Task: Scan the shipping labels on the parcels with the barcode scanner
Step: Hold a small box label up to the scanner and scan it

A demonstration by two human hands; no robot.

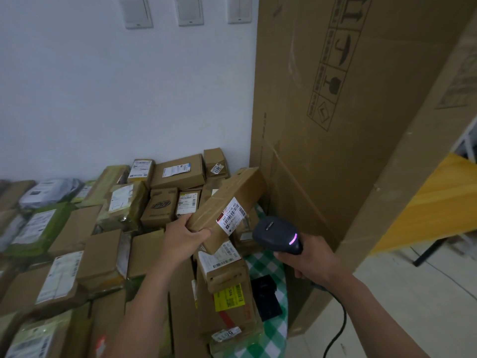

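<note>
Left of the tall brown cardboard carton [335, 130] lies a heap of brown and green parcels [85, 228]. Beside the carton's foot, our left hand [185, 239] grips a long brown cardboard parcel [227, 195], its long axis rising toward the carton. Nearer the carton, our right hand [309, 262] clasps the dark grey barcode scanner [273, 229]. Its nose faces the white shipping label [230, 215], with nothing between.

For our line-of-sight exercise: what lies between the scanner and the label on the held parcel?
Nothing: the head view shows a bare gap between scanner and the label on the parcel.

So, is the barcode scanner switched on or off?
On: the scanner, held in the right hand, shows a glowing pink light band.
</note>
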